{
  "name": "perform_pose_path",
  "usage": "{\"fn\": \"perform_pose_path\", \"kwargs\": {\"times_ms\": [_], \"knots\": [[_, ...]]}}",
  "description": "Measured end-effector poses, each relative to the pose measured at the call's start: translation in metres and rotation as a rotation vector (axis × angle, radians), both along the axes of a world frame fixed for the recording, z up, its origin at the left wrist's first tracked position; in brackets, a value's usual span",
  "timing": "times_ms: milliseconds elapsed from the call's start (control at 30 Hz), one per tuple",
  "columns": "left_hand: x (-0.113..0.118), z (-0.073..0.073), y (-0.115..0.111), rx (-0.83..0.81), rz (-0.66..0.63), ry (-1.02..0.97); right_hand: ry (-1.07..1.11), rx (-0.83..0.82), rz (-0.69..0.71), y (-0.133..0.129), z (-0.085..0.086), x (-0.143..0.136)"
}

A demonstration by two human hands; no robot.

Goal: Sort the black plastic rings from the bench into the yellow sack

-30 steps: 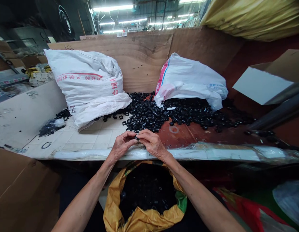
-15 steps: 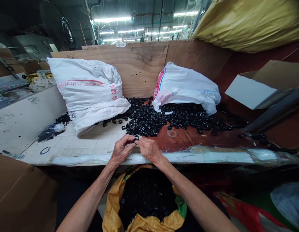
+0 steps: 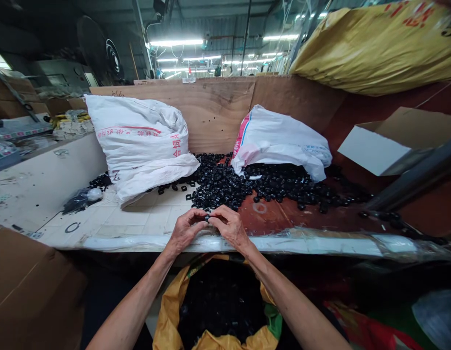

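Observation:
A small black part (image 3: 207, 218) is pinched between the fingertips of my left hand (image 3: 188, 229) and my right hand (image 3: 230, 226); its exact kind is too small to make out. Both hands are closed on it from either side, just above the table's front edge. Right behind them spreads a heap of small black ring-like parts (image 3: 221, 187) on the tabletop. Below my hands, an open yellow sack (image 3: 170, 311) holds a mass of similar dark pieces (image 3: 221, 296).
Two white woven sacks lie on the table, one at left (image 3: 145, 141) and one at right (image 3: 284, 141). A wooden board (image 3: 218, 107) stands behind them. An open carton (image 3: 378, 146) and a metal bar (image 3: 415, 170) are at right; a brown box (image 3: 25, 291) stands at lower left.
The view has tilted up slightly, so the scene sits lower. My right hand's fingers have shifted on the small black part, with the thumb and fingertips more spread around it.

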State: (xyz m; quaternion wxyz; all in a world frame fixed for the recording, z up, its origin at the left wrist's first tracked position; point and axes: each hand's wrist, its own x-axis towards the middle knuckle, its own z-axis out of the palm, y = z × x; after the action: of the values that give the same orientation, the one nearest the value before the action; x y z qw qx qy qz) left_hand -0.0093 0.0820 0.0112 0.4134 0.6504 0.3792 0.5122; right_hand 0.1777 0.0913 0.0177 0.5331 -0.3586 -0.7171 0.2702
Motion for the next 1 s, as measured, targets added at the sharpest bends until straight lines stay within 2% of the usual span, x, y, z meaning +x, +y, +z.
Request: {"fn": "perform_pose_path", "kwargs": {"times_ms": [133, 200, 267, 400, 500, 567, 767, 1000], "knots": [[0.0006, 0.0021, -0.0008, 0.028, 0.029, -0.017, 0.037, -0.274, 0.049, 0.0005, -0.0011, -0.0005], [0.001, 0.0029, -0.0011, 0.042, 0.035, -0.009, 0.024, -0.322, 0.082, 0.0013, -0.0026, -0.0001], [0.0015, 0.0034, -0.0012, 0.021, 0.039, -0.02, 0.02, -0.269, 0.086, 0.002, -0.0042, 0.0006], [0.0019, 0.0042, -0.0003, -0.102, 0.038, -0.098, -0.004, 0.03, 0.081, 0.0031, -0.0056, 0.0016], [0.0012, 0.0051, 0.0, -0.143, 0.003, -0.126, 0.016, 0.141, 0.121, 0.0032, -0.0051, 0.0013], [0.0009, 0.0055, -0.0004, -0.124, -0.005, -0.133, 0.015, 0.143, 0.119, 0.0025, -0.0045, 0.0006], [0.0016, 0.0047, -0.0015, 0.06, -0.014, -0.038, -0.059, 0.001, -0.016, -0.001, -0.0067, -0.0028], [0.0005, 0.0027, -0.0017, 0.093, 0.021, -0.013, -0.177, 0.037, -0.027, -0.0054, -0.0039, -0.0014]]}}
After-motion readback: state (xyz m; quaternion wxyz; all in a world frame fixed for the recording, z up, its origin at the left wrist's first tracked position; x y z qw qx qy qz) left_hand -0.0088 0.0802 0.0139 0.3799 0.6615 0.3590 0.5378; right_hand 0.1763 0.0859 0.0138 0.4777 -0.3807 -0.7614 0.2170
